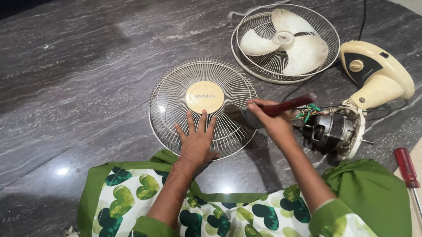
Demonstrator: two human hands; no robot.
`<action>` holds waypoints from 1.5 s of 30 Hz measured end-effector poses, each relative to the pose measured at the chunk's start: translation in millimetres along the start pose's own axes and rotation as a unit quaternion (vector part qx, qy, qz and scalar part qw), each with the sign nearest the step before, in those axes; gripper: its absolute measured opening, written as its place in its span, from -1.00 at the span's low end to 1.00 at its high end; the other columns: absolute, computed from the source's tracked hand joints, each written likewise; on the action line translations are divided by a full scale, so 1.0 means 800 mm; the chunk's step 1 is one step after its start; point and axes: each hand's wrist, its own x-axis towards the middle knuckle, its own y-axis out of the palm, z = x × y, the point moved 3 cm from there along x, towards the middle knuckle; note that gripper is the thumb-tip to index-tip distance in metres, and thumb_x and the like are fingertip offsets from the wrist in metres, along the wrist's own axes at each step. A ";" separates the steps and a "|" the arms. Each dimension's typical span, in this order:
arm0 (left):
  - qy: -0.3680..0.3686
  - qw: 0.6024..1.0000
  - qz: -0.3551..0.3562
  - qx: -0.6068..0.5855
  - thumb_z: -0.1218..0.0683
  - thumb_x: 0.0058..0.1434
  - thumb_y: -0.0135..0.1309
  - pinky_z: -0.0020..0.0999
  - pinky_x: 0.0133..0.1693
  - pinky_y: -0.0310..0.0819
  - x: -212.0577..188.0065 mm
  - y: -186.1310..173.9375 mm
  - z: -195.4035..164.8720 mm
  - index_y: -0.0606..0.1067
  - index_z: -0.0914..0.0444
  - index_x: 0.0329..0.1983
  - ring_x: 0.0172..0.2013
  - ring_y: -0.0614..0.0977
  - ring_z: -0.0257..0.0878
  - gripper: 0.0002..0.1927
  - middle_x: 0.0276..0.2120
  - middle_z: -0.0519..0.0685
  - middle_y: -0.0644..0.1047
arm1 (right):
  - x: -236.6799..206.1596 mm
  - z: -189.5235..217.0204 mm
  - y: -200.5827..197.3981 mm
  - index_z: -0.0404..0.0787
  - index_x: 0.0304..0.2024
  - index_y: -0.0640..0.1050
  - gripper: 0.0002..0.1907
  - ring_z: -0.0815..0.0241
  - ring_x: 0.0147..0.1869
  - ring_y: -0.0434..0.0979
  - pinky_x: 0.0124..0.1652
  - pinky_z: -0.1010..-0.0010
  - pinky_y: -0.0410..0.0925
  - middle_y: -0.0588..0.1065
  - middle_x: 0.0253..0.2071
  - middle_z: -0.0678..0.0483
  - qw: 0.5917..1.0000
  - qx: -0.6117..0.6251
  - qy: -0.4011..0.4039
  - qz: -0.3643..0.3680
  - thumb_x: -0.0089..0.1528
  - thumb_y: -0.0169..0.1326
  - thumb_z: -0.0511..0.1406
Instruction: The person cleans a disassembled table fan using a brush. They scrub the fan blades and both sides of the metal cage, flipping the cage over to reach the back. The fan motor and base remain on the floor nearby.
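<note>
Head view: rear fan guard (pixel 320 57) w/ blade (pixel 283 40) inside, hands on front grille (pixel 173 97).

Light: even, fairly bright, from overhead
Glare: small white spots on the polished floor (pixel 64 171)
Blur: brush (pixel 269 109) smeared

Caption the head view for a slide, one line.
Left hand flat on a wire fan guard while the right hand brushes it with a red-handled brush; fan motor alongside.
</note>
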 end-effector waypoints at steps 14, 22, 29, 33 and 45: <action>-0.013 0.997 0.055 -0.044 0.07 -0.19 0.47 0.59 0.29 -0.54 -0.003 -0.011 0.038 -0.04 -0.06 0.56 0.49 -0.45 0.26 0.29 0.56 0.11 -0.28 | -0.041 -0.007 -0.070 -0.20 -0.13 0.73 -0.68 0.28 -0.32 0.60 -0.25 0.40 0.42 0.68 -0.35 0.06 0.978 -0.197 0.060 0.034 0.15 0.31 -0.17; -0.009 0.999 0.002 -0.032 -0.27 -0.33 0.55 0.75 0.20 -0.53 0.003 -0.002 -0.009 -0.09 0.04 0.56 0.46 -0.43 0.40 0.47 0.54 0.22 -0.34 | 0.052 0.078 0.012 -0.20 -0.08 0.69 -0.70 0.33 -0.18 0.60 -0.16 0.46 0.44 0.65 -0.25 0.10 0.988 -0.061 -0.115 0.080 0.24 0.25 -0.16; -0.012 0.998 0.042 -0.042 -0.13 -0.32 0.58 0.72 0.23 -0.53 0.005 -0.001 -0.001 0.02 -0.08 0.53 0.49 -0.38 0.33 0.36 0.55 0.11 -0.29 | 0.000 -0.010 0.004 -0.25 -0.06 0.68 -0.70 0.39 -0.08 0.60 -0.05 0.57 0.41 0.66 -0.17 0.16 0.995 -0.012 -0.074 -0.064 0.25 0.25 -0.20; 0.011 0.998 0.059 -0.035 0.00 -0.29 0.55 0.60 0.32 -0.49 0.008 -0.007 0.009 0.08 -0.14 0.50 0.52 -0.33 0.20 0.28 0.57 0.02 -0.27 | -0.042 -0.055 -0.039 -0.24 -0.06 0.70 -0.70 0.41 -0.22 0.49 -0.19 0.57 0.35 0.62 -0.25 0.15 0.997 -0.028 -0.001 -0.072 0.25 0.25 -0.20; 0.038 0.993 0.097 -0.060 0.03 -0.15 0.47 0.58 0.28 -0.58 -0.004 -0.004 0.004 -0.23 -0.15 0.57 0.47 -0.45 0.28 0.38 0.55 0.11 -0.37 | 0.019 0.043 -0.050 -0.25 -0.12 0.70 -0.67 0.35 -0.26 0.58 -0.22 0.50 0.42 0.65 -0.29 0.11 0.998 -0.053 -0.027 -0.034 0.17 0.31 -0.16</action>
